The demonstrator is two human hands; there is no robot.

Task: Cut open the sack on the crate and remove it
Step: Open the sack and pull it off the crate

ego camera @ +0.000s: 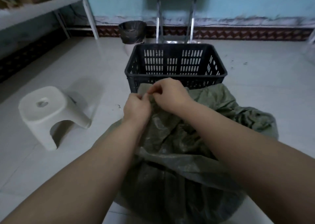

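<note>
My left hand [136, 108] & right hand [170, 94] pinch the crumpled green woven sack [213, 104] at its edge, just before the empty black slotted plastic crate [175, 60]. Sack looks uncut; no blade visible; removal's left.

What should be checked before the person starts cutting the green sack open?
1. Both hands on sack: ok; left hand and right hand pinch the top edge of the green woven plastic sack.
2. Cutting tool in hand: not ok; none visible.
3. Sack open: cannot tell.
4. Black slotted plastic crate empty: ok, stands behind the sack.
5. White plastic stool out of the way: ok, apart to the left.
</note>
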